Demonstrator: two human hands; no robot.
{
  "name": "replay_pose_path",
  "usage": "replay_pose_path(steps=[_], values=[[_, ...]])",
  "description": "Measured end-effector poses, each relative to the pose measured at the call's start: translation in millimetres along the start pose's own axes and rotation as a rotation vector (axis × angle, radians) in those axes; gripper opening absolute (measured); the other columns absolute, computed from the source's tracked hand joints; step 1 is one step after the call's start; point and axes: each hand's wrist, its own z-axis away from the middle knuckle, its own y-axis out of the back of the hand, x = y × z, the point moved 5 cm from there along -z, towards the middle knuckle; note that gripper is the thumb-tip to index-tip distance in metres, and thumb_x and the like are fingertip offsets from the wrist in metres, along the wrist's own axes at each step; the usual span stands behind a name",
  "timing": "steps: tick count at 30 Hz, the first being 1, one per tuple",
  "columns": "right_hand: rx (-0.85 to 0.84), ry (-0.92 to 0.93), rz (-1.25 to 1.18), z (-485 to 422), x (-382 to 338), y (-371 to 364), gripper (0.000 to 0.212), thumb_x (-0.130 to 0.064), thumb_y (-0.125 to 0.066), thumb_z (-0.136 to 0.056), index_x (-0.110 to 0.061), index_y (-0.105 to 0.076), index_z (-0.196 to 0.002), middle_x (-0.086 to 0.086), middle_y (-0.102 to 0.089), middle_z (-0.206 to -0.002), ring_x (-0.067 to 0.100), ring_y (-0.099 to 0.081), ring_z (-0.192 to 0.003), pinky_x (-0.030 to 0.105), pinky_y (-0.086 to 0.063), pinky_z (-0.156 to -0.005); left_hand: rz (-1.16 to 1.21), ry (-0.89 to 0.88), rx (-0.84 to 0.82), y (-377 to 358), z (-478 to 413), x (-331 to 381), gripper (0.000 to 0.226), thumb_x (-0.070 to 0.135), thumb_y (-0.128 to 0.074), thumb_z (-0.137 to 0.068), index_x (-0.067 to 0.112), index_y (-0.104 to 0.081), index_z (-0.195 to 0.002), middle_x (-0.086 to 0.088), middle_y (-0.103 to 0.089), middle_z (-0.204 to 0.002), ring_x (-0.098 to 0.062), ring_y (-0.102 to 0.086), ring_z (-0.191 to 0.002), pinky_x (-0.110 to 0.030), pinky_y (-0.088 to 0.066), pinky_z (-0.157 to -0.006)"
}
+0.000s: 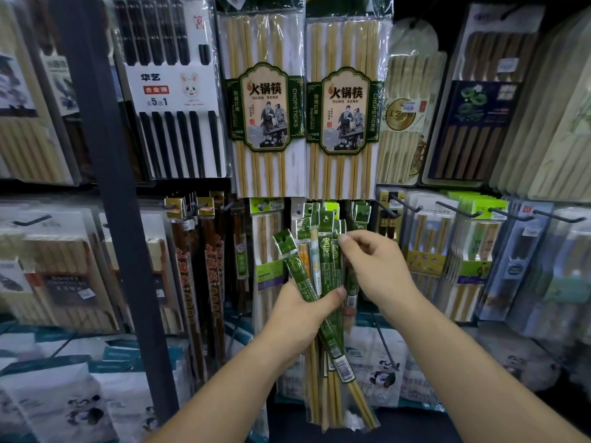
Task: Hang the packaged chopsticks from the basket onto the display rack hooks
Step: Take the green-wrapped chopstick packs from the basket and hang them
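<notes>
The left hand (307,311) clutches a fanned bundle of slim green-sleeved plastic chopstick packets (295,266) before the dark metal display rack (128,219). The right hand (374,266) pinches one packet's top. They look light and slippery over stiff sticks, so the punched header is probably the best hold.

green-sleeved chopstick packs (329,276), black chopsticks (179,142), dark post (108,155)
</notes>
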Motion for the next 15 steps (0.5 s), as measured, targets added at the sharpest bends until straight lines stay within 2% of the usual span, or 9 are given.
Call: replay_pose_path(steps=[2,3,5,7,8,10,13,15], values=[[0.002,-0.022,-0.038,-0.4,-0.1,1.1,0.019,-0.033,-0.065,-0.098,-0.030,-0.073,-0.082,-0.014,-0.064,-0.067,-0.003,-0.056,-0.061,0.023,-0.045,-0.068,-0.022,-0.012,0.012,0.1,0.4,1.5,0.023,0.015,-0.074,-0.093,0.026,-0.075,-0.113,0.002,-0.079,-0.110,-0.017,-0.075,-0.101,-0.035,-0.061,-0.085],[0.008,-0.038,-0.063,-0.4,0.8,2.3,0.021,-0.032,-0.066,-0.098,-0.027,-0.074,-0.079,-0.007,-0.060,-0.066,0.002,-0.053,-0.060,0.024,-0.046,-0.066,-0.032,-0.010,0.018,0.5,0.6,1.4,0.025,0.017,-0.075,-0.092,0.026,-0.075,-0.116,0.003,-0.079,-0.112,-0.017,-0.074,-0.105,-0.036,-0.059,-0.091],[0.024,-0.068,-0.097,0.0,2.4,4.5,0.022,-0.030,-0.067,-0.097,-0.025,-0.073,-0.077,0.004,-0.059,-0.068,0.008,-0.051,-0.062,0.030,-0.047,-0.066,-0.023,0.013,0.031,1.7,1.2,-0.6,0.027,0.019,-0.076,-0.091,0.023,-0.073,-0.118,0.003,-0.079,-0.113,-0.019,-0.074,-0.107,-0.042,-0.057,-0.096],[0.045,-0.076,-0.121,0.3,3.9,6.3,0.021,-0.029,-0.066,-0.098,-0.027,-0.073,-0.078,0.013,-0.068,-0.078,0.014,-0.056,-0.069,0.035,-0.049,-0.070,-0.017,0.024,0.045,3.9,1.4,-2.7,0.025,0.019,-0.076,-0.092,0.023,-0.074,-0.117,0.005,-0.079,-0.112,-0.016,-0.074,-0.106,-0.036,-0.056,-0.094],[0.059,-0.073,-0.127,0.0,4.7,7.4,0.022,-0.029,-0.066,-0.098,-0.027,-0.074,-0.078,0.016,-0.070,-0.083,0.018,-0.058,-0.073,0.037,-0.050,-0.071,-0.016,0.026,0.056,5.6,1.3,-3.4,0.024,0.019,-0.076,-0.093,0.024,-0.074,-0.116,0.006,-0.079,-0.112,-0.014,-0.074,-0.106,-0.035,-0.056,-0.093],[0.095,-0.062,-0.114,-2.4,5.6,10.8,0.025,-0.030,-0.063,-0.100,-0.023,-0.073,-0.078,0.014,-0.066,-0.079,0.020,-0.055,-0.071,0.038,-0.049,-0.070,-0.021,0.027,0.085,9.0,0.3,-4.3,0.024,0.019,-0.076,-0.093,0.021,-0.075,-0.116,0.006,-0.079,-0.111,-0.014,-0.074,-0.105,-0.035,-0.056,-0.094],[0.168,-0.093,-0.133,-12.0,8.0,18.5,0.026,-0.031,-0.058,-0.103,-0.025,-0.076,-0.085,0.005,-0.065,-0.075,0.016,-0.056,-0.071,0.035,-0.050,-0.072,0.032,0.053,0.118,12.7,-0.4,-8.0,0.016,0.012,-0.074,-0.094,0.004,-0.074,-0.108,-0.011,-0.079,-0.100,-0.024,-0.077,-0.095,-0.039,-0.063,-0.078],[0.199,-0.125,-0.154,-19.5,10.3,23.1,0.024,-0.032,-0.056,-0.104,-0.025,-0.076,-0.093,0.009,-0.063,-0.077,0.016,-0.056,-0.073,0.035,-0.051,-0.078,0.068,0.073,0.131,14.8,0.6,-9.0,0.013,0.008,-0.073,-0.095,-0.003,-0.071,-0.101,-0.022,-0.076,-0.093,-0.032,-0.075,-0.082,-0.038,-0.063,-0.068]])
